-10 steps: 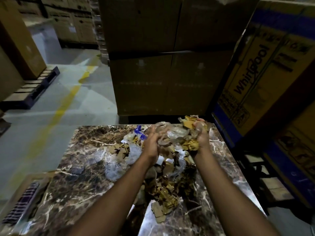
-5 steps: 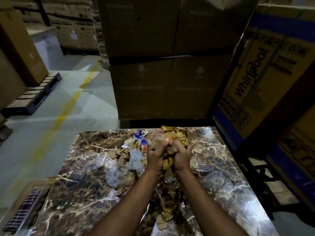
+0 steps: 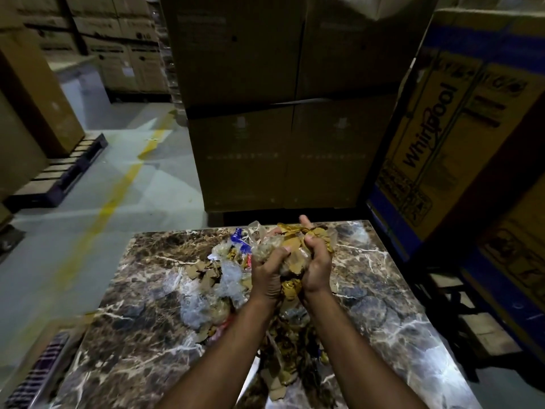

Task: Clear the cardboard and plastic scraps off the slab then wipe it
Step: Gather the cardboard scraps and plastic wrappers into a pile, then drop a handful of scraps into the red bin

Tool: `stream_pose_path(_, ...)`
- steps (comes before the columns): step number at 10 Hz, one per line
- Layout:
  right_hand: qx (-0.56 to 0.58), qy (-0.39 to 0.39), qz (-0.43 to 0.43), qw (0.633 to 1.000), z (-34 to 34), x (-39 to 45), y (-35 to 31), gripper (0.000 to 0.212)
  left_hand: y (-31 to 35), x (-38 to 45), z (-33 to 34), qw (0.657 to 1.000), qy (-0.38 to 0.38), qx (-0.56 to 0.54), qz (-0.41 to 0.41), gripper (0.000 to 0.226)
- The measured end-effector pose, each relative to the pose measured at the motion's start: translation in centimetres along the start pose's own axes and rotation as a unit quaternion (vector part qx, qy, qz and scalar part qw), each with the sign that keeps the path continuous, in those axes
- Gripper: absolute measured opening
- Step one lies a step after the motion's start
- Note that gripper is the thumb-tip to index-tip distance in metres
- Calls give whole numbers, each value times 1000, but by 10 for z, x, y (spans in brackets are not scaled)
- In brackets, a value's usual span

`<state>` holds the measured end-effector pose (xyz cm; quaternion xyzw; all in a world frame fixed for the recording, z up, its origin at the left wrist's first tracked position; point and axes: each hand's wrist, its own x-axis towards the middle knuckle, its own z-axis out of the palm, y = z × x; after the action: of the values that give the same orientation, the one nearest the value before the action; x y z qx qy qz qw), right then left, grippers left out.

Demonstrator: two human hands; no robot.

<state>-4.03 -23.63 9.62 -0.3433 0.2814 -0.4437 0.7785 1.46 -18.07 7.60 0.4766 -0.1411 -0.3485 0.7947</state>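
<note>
From the head view, the left hand (image 3: 269, 271) and right hand (image 3: 317, 265) were curled together around a bundle of scraps (image 3: 290, 249), cardboard and clear plastic, lifted above the far middle of the marble surface (image 3: 383, 305). More loose scraps (image 3: 206, 290) lay on the surface just left of and beneath the hands. Stacked cartons (image 3: 280, 113) stood beyond its far edge.

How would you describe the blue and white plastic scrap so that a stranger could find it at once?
Start at the brown marble slab in front of the stacked cardboard boxes. Near its far edge, just left of the left hand, lies the blue and white plastic scrap. It is the only blue piece among the tan cardboard bits and clear plastic.
</note>
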Motion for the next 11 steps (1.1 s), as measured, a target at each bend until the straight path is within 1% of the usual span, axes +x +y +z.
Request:
stream_pose_path(1, -69, -12, 1, 998, -8, 0, 1, 20, -5, 0, -1, 1000, 13, 9, -14, 25)
stream_pose_path(2, -119, 15, 7, 993, -17, -4, 1, 37, -8, -6, 1, 1000, 21, 22, -5, 26)
stream_pose_path(3, -144, 28, 22, 989, -28, 1, 9, 32, -14, -11, 2, 999, 36, 40, 8, 30)
stream_pose_path(4, -97, -6, 39, 995, -35, -1, 17, 25, -16, -16, 4, 997, 49, 57, 28, 28)
stream_pose_path(5, -77, -100, 10, 992, -33, -6, 12, 43, -19, -18, 4, 993, 91, 43, 62, 28)
stream_pose_path(6, -75, -12, 147, 986, -13, -17, 0, 24, -16, -23, -4, 988, 125, 33, 83, 23)
stream_pose_path(7, -101, -67, 172, 978, -1, -18, 19, 21, -3, -26, -18, 976, 185, 14, 112, 25)
stream_pose_path(8, -162, -128, 100, 973, 24, -40, 44, 23, 14, -41, -46, 958, 252, -6, 139, 27)
stream_pose_path(9, -178, -184, 124, 959, 47, -70, 72, 28, 34, -66, -79, 929, 324, -36, 178, 41)
stream_pose_path(10, -195, -235, 138, 942, 79, -118, 99, 27, 54, -101, -127, 898, 388, -70, 195, 57)
stream_pose_path(11, -180, -263, 199, 927, 111, -170, 137, 22, 78, -142, -177, 872, 433, -88, 210, 27)
